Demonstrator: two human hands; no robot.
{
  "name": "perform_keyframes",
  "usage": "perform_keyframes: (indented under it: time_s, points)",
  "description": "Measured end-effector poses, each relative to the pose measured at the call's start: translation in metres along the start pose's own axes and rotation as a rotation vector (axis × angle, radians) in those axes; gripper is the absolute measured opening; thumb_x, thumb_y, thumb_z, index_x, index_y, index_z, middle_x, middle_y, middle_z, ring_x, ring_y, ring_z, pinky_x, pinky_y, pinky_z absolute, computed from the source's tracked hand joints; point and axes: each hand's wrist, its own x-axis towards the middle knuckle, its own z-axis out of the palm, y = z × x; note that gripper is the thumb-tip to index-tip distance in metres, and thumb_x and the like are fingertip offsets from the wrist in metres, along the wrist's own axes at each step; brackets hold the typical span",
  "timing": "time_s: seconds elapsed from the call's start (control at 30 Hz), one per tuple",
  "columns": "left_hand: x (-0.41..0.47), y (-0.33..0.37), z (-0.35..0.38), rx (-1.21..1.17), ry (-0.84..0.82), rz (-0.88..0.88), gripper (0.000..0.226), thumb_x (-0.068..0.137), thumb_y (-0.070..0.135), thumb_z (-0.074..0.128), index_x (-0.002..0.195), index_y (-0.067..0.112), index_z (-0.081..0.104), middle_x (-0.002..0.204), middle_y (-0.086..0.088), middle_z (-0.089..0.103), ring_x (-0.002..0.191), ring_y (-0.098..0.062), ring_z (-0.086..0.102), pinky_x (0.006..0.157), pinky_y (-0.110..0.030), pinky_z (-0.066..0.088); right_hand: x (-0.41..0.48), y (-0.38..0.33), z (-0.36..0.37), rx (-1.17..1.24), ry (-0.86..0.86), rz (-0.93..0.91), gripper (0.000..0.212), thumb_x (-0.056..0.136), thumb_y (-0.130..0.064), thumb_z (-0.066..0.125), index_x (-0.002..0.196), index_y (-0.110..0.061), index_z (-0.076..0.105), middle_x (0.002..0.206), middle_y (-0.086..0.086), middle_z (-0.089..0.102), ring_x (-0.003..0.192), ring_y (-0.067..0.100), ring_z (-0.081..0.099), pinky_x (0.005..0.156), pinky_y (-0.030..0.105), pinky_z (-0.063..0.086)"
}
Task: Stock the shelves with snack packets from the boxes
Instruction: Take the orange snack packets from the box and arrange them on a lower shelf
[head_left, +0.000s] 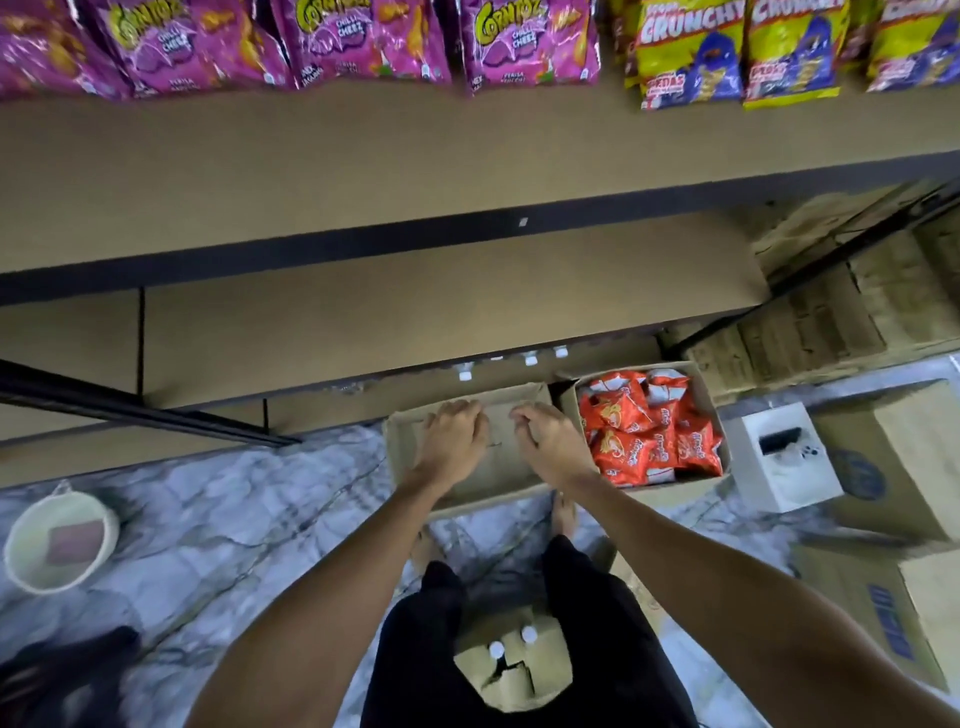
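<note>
Presently, at far left a white bucket (60, 535) stands on the marble floor (234, 519) with a reddish flat item inside; what that item is cannot be made out. Above, purple packets (332, 41) stand in a row along the back of the upper shelf (311, 156), whose front board is bare. The lower shelf (415, 312) sits beneath it, nearer the floor.

At centre, an open box (400, 447) of brown cardboard rests on the floor against the foot of the shelving, and its cardboard bottom shows. Both forearms reach down into it. The left hand (454, 441) lies palm down over the box, fingers extended and close together with tips toward the far wall, gripping nothing. The right hand (550, 441) is just beside it, apart from it, fingers curled downward near the far rim; whether they have hold of anything cannot be told.

Immediately right, touching the open box, a second box (675, 486) holds orange-red packets (649, 426) in a loose heap. Above right, green-yellow packets (737, 57) stand on the upper shelf beside the purple ones. Further right on the floor stands a white carton (784, 457), with brown cartons (909, 457) beyond it
</note>
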Motion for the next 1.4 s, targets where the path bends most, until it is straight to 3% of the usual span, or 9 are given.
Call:
perform_keyframes:
  time_s: [0.2,0.37,0.43,0.5,0.57,0.73,0.87,1.13,1.4]
  points:
    - [0.038,-0.042,0.051,0.014,0.076,0.041,0.026,0.102,0.024,0.041,0.094,0.012,0.063,0.1,-0.006,0.064,0.098,-0.027,0.061,0.087,-0.039,0.041,0.044,0.03,0.031,0.0,0.049,-0.053,0.025,0.1,-0.03,0.045,0.109,-0.019,0.066,0.104,0.002,0.069,0.095,0.017,0.066,0.087,0.035,0.056]
    - [0.074,-0.075,0.084,0.079,0.227,0.07,0.043,0.095,0.037,0.031,0.109,0.017,0.066,0.113,-0.001,0.061,0.107,-0.023,0.057,0.089,-0.041,0.042,0.077,0.045,0.062,0.008,0.069,-0.077,0.028,0.103,-0.028,0.045,0.123,-0.022,0.063,0.107,0.004,0.071,0.092,0.02,0.069,0.086,0.039,0.058]
    - [0.085,-0.084,0.091,0.088,0.281,0.126,0.04,0.096,0.035,0.035,0.116,0.016,0.064,0.122,-0.002,0.061,0.114,-0.022,0.056,0.093,-0.042,0.043,0.091,0.051,0.075,0.018,0.094,-0.128,0.032,0.104,-0.027,0.045,0.13,-0.023,0.062,0.124,0.005,0.069,0.11,0.021,0.067,0.097,0.039,0.054]
    - [0.098,-0.097,0.099,0.109,0.308,0.19,0.04,0.097,0.031,0.037,0.124,0.013,0.061,0.129,-0.005,0.059,0.12,-0.021,0.052,0.097,-0.042,0.041,0.105,0.058,0.087,0.009,0.133,-0.231,0.032,0.104,-0.021,0.049,0.131,-0.016,0.064,0.143,0.007,0.056,0.136,0.019,0.048,0.111,0.035,0.041]
    - [0.11,-0.108,0.108,0.152,0.289,0.211,0.045,0.099,0.033,0.033,0.135,0.014,0.053,0.14,-0.005,0.053,0.127,-0.021,0.047,0.104,-0.043,0.038,0.119,0.066,0.096,-0.012,0.169,-0.3,0.033,0.103,-0.017,0.05,0.133,-0.01,0.063,0.149,0.011,0.05,0.143,0.022,0.039,0.116,0.033,0.034]
    - [0.144,-0.132,0.125,0.232,0.377,0.269,0.05,0.104,0.035,0.028,0.145,0.012,0.046,0.149,-0.007,0.046,0.14,-0.025,0.039,0.116,-0.048,0.022,0.154,0.091,0.117,-0.123,0.319,-0.449,0.039,0.103,-0.024,0.042,0.133,-0.007,0.061,0.148,0.014,0.05,0.145,0.031,0.034,0.121,0.049,0.023]
    - [0.164,-0.134,0.135,0.282,0.456,0.279,0.052,0.105,0.037,0.023,0.143,0.014,0.05,0.15,-0.007,0.046,0.143,-0.025,0.037,0.12,-0.053,0.017,0.171,0.103,0.134,-0.184,0.452,-0.461,0.039,0.103,-0.028,0.041,0.131,-0.011,0.063,0.147,0.009,0.052,0.146,0.028,0.034,0.121,0.05,0.019]
    - [0.17,-0.13,0.17,0.262,0.719,0.256,0.045,0.101,0.034,0.031,0.119,0.014,0.067,0.13,-0.007,0.064,0.129,-0.026,0.052,0.11,-0.056,0.033,0.184,0.111,0.153,-0.167,0.68,-0.411,0.036,0.103,-0.03,0.045,0.125,-0.015,0.069,0.135,0.001,0.064,0.135,0.018,0.049,0.117,0.039,0.028]
    - [0.178,-0.139,0.184,0.339,0.875,0.315,0.038,0.101,0.032,0.038,0.119,0.016,0.068,0.129,-0.005,0.065,0.122,-0.025,0.057,0.105,-0.053,0.036,0.184,0.119,0.153,-0.178,0.72,-0.48,0.038,0.104,-0.034,0.042,0.129,-0.018,0.066,0.138,0.0,0.062,0.135,0.016,0.048,0.117,0.037,0.027]
